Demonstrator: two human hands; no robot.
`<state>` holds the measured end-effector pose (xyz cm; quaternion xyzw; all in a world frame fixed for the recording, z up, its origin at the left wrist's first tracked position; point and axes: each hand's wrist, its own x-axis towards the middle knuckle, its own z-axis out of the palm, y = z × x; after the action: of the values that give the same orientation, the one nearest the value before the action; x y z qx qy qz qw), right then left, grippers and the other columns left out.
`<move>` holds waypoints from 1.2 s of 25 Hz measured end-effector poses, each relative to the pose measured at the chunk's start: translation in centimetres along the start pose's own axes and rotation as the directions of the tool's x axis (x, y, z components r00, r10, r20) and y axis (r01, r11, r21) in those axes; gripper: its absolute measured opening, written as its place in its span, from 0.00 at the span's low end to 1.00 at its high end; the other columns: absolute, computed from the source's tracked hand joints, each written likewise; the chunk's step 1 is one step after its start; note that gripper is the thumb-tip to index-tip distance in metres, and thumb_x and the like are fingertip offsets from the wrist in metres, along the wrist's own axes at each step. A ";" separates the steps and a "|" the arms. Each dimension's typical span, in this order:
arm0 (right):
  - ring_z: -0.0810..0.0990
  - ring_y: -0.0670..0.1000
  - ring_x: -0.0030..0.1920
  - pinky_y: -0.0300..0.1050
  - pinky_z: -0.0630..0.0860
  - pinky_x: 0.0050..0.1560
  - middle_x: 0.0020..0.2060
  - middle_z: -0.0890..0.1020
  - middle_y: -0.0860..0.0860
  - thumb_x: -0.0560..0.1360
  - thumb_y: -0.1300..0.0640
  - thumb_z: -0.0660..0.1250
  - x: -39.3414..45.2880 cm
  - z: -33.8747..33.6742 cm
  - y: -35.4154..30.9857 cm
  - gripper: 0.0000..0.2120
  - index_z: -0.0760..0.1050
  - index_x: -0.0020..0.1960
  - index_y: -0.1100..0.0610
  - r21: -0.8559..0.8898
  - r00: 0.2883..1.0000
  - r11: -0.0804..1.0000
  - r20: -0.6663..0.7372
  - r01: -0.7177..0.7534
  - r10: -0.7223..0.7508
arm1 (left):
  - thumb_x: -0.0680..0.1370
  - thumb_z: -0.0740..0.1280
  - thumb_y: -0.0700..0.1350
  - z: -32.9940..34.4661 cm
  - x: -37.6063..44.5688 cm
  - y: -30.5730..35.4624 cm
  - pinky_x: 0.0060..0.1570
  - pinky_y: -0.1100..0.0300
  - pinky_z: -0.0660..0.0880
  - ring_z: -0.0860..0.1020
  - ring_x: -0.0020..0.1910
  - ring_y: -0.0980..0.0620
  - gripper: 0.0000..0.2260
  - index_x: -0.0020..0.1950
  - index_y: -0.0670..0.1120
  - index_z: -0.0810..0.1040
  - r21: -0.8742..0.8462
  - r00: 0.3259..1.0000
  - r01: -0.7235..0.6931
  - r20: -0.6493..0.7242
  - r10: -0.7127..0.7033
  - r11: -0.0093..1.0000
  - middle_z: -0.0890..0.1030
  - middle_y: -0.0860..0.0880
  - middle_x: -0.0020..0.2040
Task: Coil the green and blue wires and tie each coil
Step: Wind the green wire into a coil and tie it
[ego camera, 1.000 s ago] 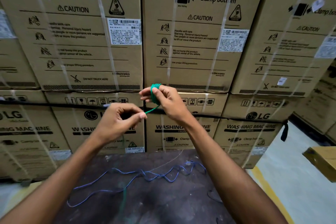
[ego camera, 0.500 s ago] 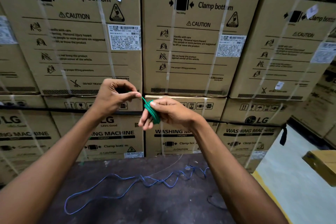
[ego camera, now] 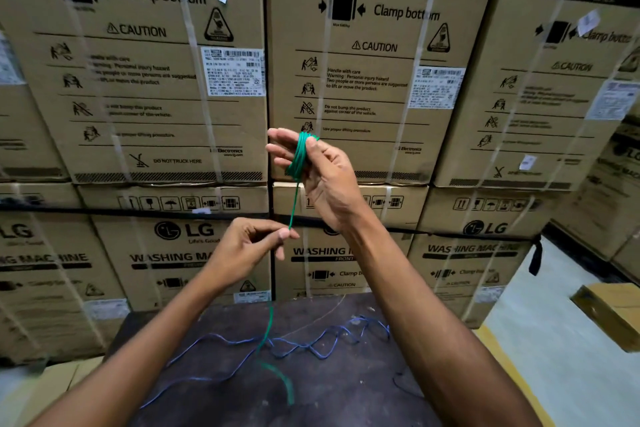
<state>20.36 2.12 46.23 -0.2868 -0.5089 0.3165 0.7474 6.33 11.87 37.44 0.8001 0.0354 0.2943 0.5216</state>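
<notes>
A wall of strapped brown cardboard washing-machine cartons (ego camera: 166, 80) filled the view from nine o'clock round to three. Below it, at six o'clock, lay the dark scuffed work table (ego camera: 339, 392), and on it the thin blue wire (ego camera: 311, 345) sprawled loose and uncoiled in wavy loops, running from seven o'clock toward four. A smaller cardboard box (ego camera: 613, 312) stood off the table at three o'clock.

The right hand (ego camera: 322, 180) was raised near the centre, its fingers partly spread toward ten o'clock and its thumb pressed down on a small tight coil of green wire (ego camera: 300, 156) wound round those fingers. From the coil's lower edge a single green strand dropped toward six o'clock into the left hand (ego camera: 249, 250), which sat just below and at seven o'clock of the right. That hand was curled, pinching the strand between thumb and forefinger. Below it the strand's free tail hung down over the blue wire, its blurred end curving toward the table's near edge.
</notes>
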 end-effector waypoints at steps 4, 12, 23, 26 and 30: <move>0.80 0.59 0.65 0.56 0.75 0.69 0.68 0.77 0.63 0.87 0.60 0.54 0.0 -1.3 2.1 0.19 0.71 0.70 0.70 -0.328 0.994 0.944 -0.079 0.039 -0.069 | 0.81 0.68 0.43 -0.5 -1.1 2.2 0.37 0.64 0.73 0.78 0.29 0.54 0.08 0.49 0.45 0.88 0.104 0.991 -0.062 0.126 0.049 0.993 0.83 0.49 0.30; 0.83 0.42 0.51 0.34 0.76 0.55 0.54 0.86 0.55 0.84 0.59 0.59 -1.6 -3.8 2.6 0.15 0.80 0.63 0.66 -0.852 1.000 0.523 -0.017 -0.009 -0.009 | 0.80 0.68 0.40 -5.7 0.9 6.4 0.30 0.65 0.70 0.74 0.27 0.54 0.08 0.44 0.41 0.86 0.191 0.969 -0.203 -0.101 0.225 0.960 0.80 0.48 0.30; 0.83 0.56 0.47 0.45 0.79 0.53 0.54 0.81 0.68 0.86 0.60 0.49 -3.0 -1.2 0.8 0.20 0.75 0.60 0.72 -0.235 0.891 0.927 0.285 -0.293 0.354 | 0.78 0.71 0.39 -5.6 6.3 4.3 0.30 0.71 0.70 0.74 0.29 0.62 0.04 0.45 0.45 0.84 -0.017 0.977 -0.042 -0.211 0.038 0.999 0.83 0.57 0.32; 0.85 0.55 0.49 0.45 0.82 0.54 0.53 0.84 0.64 0.85 0.58 0.54 -3.0 -0.6 0.5 0.18 0.77 0.59 0.70 -0.009 0.915 0.954 0.278 -0.301 0.291 | 0.78 0.69 0.39 -4.0 5.3 2.5 0.35 0.69 0.74 0.77 0.32 0.62 0.04 0.47 0.46 0.84 -0.130 0.986 0.037 -0.158 -0.058 0.991 0.82 0.55 0.33; 0.83 0.55 0.56 0.47 0.81 0.57 0.61 0.81 0.63 0.86 0.58 0.53 -1.8 -0.2 0.2 0.20 0.73 0.66 0.73 0.088 0.962 0.974 0.200 -0.207 0.187 | 0.83 0.64 0.37 -1.3 3.1 1.1 0.33 0.70 0.69 0.72 0.28 0.64 0.10 0.49 0.41 0.84 -0.033 0.995 0.099 -0.024 -0.100 0.995 0.79 0.53 0.29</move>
<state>20.04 0.88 44.96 -0.2637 -0.5289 0.4424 0.6745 7.98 13.61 40.09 0.7852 0.0773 0.2784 0.5477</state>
